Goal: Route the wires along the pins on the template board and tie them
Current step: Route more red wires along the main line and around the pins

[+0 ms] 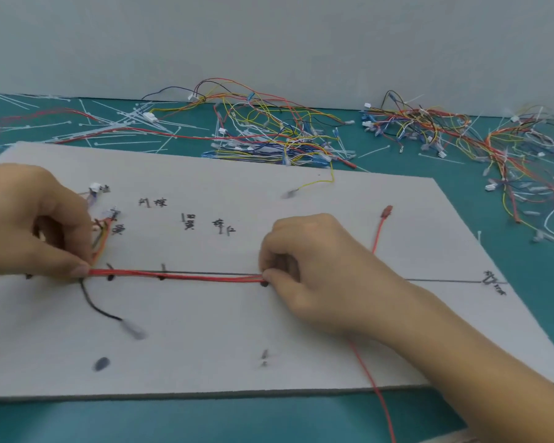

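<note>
A white template board point(224, 340) with black pins and handwritten marks lies in front of me. A bundle of red wires point(176, 276) runs taut along the drawn line between my hands. My left hand point(36, 219) pinches the bundle at its left end, where orange and yellow strands bend up to white connectors point(97, 188). My right hand point(304, 270) pinches the bundle's right end beside a pin. One red wire with a red terminal point(387, 211) rises behind that hand, another red wire point(378, 391) trails off the board's front edge. A black wire point(96, 306) curls down from the left end.
Loose white cable ties point(119, 123) lie scattered at the back left on the teal mat point(205, 420). Tangled piles of coloured wire harnesses point(269, 129) sit behind the board and at the back right point(461, 132). A yellow wire point(317, 184) reaches onto the board's top edge.
</note>
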The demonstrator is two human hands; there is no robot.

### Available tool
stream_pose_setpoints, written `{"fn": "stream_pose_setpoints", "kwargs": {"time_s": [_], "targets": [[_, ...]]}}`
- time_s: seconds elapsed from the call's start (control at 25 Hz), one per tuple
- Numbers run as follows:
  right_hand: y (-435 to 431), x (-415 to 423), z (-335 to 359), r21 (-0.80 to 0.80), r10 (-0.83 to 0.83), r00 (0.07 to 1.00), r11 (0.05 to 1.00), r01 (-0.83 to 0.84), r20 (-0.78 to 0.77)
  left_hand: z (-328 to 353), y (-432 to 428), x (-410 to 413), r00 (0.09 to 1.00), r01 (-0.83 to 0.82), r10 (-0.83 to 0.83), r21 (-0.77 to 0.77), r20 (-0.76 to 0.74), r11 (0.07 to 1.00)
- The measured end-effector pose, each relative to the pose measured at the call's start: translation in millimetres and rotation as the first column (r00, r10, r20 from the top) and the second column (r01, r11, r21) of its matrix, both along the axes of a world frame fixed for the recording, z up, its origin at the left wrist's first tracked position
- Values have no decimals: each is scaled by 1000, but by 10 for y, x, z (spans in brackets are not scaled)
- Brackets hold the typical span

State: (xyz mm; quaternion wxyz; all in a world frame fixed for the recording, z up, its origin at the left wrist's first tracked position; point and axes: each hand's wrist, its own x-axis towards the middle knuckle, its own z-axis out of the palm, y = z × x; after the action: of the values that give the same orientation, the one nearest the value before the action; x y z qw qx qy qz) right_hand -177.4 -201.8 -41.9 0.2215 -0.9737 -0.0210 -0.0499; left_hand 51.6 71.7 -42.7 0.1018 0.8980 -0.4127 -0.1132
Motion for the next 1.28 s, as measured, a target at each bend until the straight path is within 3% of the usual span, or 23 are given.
{"fn": "stream_pose_setpoints", "kwargs": {"time_s": [0.16,0.32,0.44,0.6,0.8,1.0,1.28], "targets": [[220,271,-10,12,13,1000,1000,-13,-21,126,-132,-129,998,-56,59,-158,12,986],[227,286,4,80,-41,997,996,46,-59,203,-623,-663,973,232,-228,-197,44,953],[182,198,9,118,-89,995,989,94,-43,71,-892,-897,944,317,-329,-248,-8,915],[140,99,17,130,-133,991,982,136,-30,22,-969,-926,950,279,-309,-315,-47,907],[-17,-63,29,136,-216,975,966,222,-52,11,-992,-893,958,255,-281,-288,-52,923],[-215,-324,33,252,-329,939,905,343,-97,62,-1025,-869,969,179,-215,-254,-121,950],[-214,-473,30,398,-410,907,820,412,-95,97,-1027,-941,982,129,-157,-231,-103,964]]}}
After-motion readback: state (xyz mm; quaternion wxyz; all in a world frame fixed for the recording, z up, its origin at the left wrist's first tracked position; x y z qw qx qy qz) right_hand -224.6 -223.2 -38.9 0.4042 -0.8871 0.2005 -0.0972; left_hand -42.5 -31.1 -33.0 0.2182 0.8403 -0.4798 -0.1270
